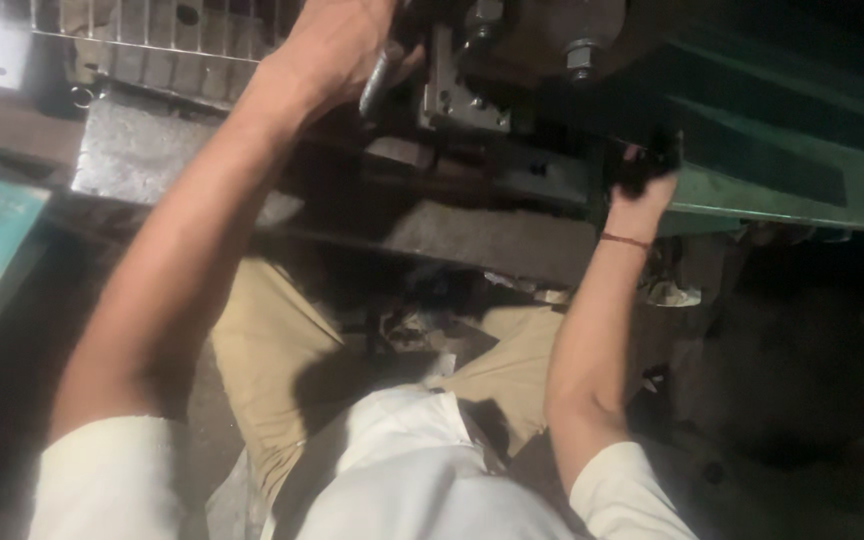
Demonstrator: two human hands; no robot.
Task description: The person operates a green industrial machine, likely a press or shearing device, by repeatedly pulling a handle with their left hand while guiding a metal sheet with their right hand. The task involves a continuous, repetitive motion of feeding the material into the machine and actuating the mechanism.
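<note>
Head view, dim workshop. A person in tan trousers and a white shirt is sitting against a heavy machine bed point(492, 235) of dark, worn steel, its front edge running left to right; a green machine housing point(802, 150) is rising at the bed's right end. A wire grille point(152, 40) is standing at the far left corner, and scraps are lying on the floor below. The left hand point(337, 45) is wrapping closed around a grey metal lever point(380, 80), its long axis slanting from upper right down to lower left, beside a bolted bracket point(462, 95). The right hand point(642, 180) is gripping a black knob point(652, 160) at the housing's lower edge.
</note>
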